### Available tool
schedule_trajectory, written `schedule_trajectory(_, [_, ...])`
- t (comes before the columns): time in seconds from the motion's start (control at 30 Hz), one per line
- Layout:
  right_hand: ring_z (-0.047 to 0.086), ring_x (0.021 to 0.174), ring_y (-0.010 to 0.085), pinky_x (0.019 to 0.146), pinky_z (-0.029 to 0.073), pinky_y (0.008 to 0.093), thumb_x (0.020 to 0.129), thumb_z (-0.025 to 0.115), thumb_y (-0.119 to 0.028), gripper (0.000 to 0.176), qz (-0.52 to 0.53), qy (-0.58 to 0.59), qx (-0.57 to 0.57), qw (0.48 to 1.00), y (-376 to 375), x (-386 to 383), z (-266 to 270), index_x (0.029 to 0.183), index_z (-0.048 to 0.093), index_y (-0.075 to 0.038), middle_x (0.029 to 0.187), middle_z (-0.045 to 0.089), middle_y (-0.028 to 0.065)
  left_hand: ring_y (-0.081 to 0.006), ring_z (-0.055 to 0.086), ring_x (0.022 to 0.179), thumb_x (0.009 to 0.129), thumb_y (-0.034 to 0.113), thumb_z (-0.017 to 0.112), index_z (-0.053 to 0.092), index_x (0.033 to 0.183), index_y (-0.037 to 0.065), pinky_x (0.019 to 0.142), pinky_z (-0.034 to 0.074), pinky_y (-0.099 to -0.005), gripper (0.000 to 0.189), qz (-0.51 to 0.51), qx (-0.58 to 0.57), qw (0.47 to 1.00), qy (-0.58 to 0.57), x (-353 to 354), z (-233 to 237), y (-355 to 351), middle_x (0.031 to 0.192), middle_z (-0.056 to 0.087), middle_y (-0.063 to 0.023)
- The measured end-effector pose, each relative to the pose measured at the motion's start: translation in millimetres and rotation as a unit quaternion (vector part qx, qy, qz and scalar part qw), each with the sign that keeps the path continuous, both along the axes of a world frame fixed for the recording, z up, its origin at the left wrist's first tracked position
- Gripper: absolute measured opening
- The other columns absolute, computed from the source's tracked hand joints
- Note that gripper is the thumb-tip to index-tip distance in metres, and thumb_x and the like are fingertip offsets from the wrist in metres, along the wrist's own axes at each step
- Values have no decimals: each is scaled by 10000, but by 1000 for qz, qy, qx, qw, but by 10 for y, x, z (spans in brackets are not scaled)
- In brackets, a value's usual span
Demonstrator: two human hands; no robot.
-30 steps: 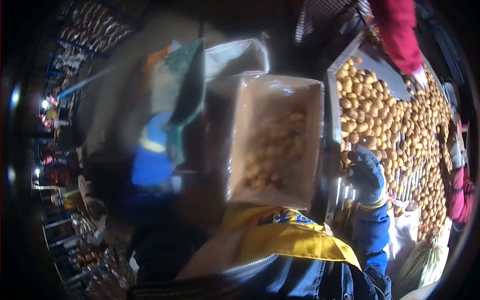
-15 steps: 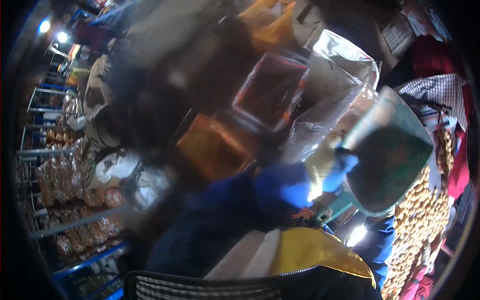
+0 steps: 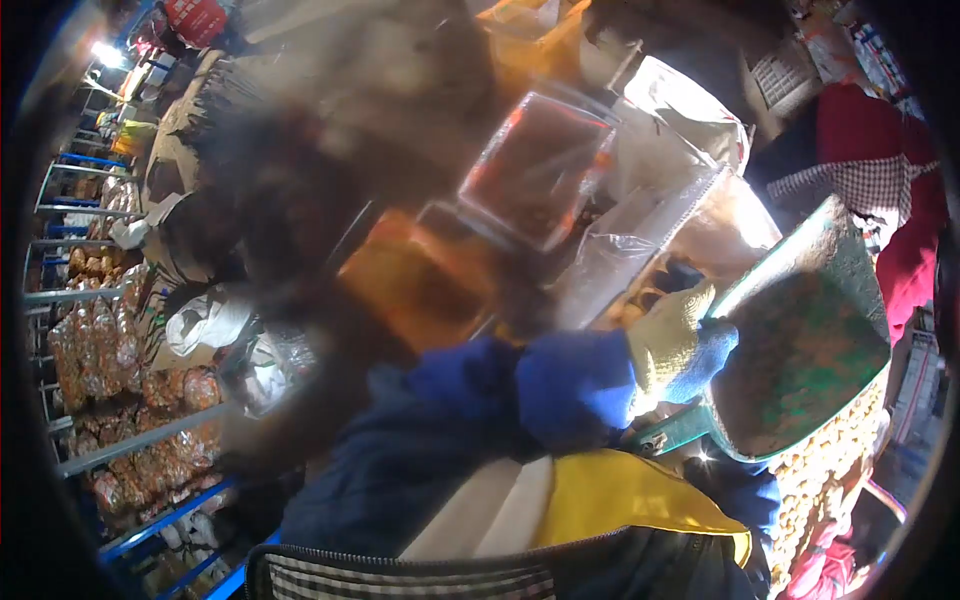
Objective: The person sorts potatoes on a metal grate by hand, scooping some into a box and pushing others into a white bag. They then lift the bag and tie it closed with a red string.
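Crowded produce shed, blurry: racks of bagged goods [image 3: 100, 330] ran down the left edge of the frame. Clear plastic bags [image 3: 650, 250] and a red-tinted clear container [image 3: 540, 170] sat at upper centre, and an orange sack [image 3: 420, 280] was just below-left of them.

Left hand [image 3: 680, 345], in a yellow/blue work glove, reached across from lower centre to centre-right. Its grip was closed on the back rim of the green scoop [image 3: 800, 350], next to the handle [image 3: 668, 436]. It was prob. placed there to steady the pan, since that's the end nearest the body.

The scoop was at right of frame, tilted, w/ its mouth toward upper right. The inside looked soil-stained, and I couldn't make out any load.

Right hand [image 3: 742, 488] was only a dark blue shape at lower right, tucked under the scoop near the handle. It was prob. there to carry weight from below, but I couldn't tell if its grip was closed.

Potatoes [image 3: 830, 455] lay heaped right under the scoop's lower edge, at lower right. Whether the scoop was touching them was unclear.

Another person in a red top [image 3: 905, 250], w/ a checked cloth, stood at upper right behind the scoop, apart from both hands.
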State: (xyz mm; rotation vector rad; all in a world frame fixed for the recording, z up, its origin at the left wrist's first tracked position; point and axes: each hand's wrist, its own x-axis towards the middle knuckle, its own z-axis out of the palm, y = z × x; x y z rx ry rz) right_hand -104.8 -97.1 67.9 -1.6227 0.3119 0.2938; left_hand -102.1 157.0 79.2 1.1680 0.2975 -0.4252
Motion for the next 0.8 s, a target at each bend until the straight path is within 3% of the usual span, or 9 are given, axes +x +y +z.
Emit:
schedule_trajectory(0.1, [678,1083,311,919,541,410,978,628,-373,597,-18,-7,-12,1000,-106,-69,22,1451,546,-19,1292,684,197,-284,704,789,907,190,673,651,1111,43,686,540,-422,253,21,-100,995,-12,-20,-46,-241,860,703,-162])
schedule_trajectory(0.23, [676,1094,328,936,534,423,969,635,-406,628,-45,-26,-38,998,-326,-133,38,1457,539,-22,1289,684,205,-213,663,712,908,164,667,693,994,36,627,518,-394,156,-28,91,994,-45,-6,435,-294,775,677,-105])
schedule_trajectory(0.37, [674,1105,344,953,527,437,961,641,-438,660,-97,-59,-102,988,-613,-306,123,1463,532,-25,1286,683,213,-228,688,944,1036,189,561,545,1352,0,775,563,-386,369,-191,280,893,-295,-345,655,31,1198,666,-123])
schedule_trajectory(0.43, [673,1110,352,961,523,443,957,645,-454,675,-136,-74,-157,975,-827,-365,176,1467,529,-27,1284,683,217,-230,695,989,1037,170,557,525,1435,-5,809,573,-374,435,-189,235,887,-351,-124,420,59,1261,673,-122])
schedule_trajectory(0.47, [673,1113,357,965,521,447,955,647,-462,683,-163,-81,-187,965,-983,-419,205,1468,527,-28,1283,683,219,-225,694,956,995,143,588,556,1388,0,793,568,-365,419,-158,165,933,-277,100,24,-24,1182,683,-114])
schedule_trajectory(0.57, [671,1121,369,978,516,457,948,652,-487,707,-274,-82,-308,907,-1631,-663,267,1473,522,-30,1281,682,225,-210,696,872,869,53,635,644,1261,-2,754,555,-322,395,-87,8,995,-53,609,-492,-367,1001,701,-107])
schedule_trajectory(0.6, [671,1124,373,982,514,460,946,653,-495,715,-315,-73,-359,876,-1888,-765,297,1475,520,-31,1280,682,227,-208,698,859,862,39,645,659,1250,-13,762,565,-327,391,-92,-27,995,-31,473,208,-678,1027,707,-100])
schedule_trajectory(0.7, [669,1132,385,995,509,470,940,659,-519,740,-399,3,-514,759,-2833,-1030,351,1479,515,-34,1277,682,233,-228,699,900,865,14,636,640,1284,-22,792,575,-357,421,-76,71,989,-100,707,-241,-783,1065,713,-117])
schedule_trajectory(0.8, [499,1389,389,1133,393,498,953,577,-619,813,-424,126,-602,665,-4027,-1406,-48,1509,489,-32,1472,529,290,-250,705,933,863,-5,632,626,1302,-29,814,585,-385,440,-125,59,988,-65,859,-176,-1008,1102,713,-132])
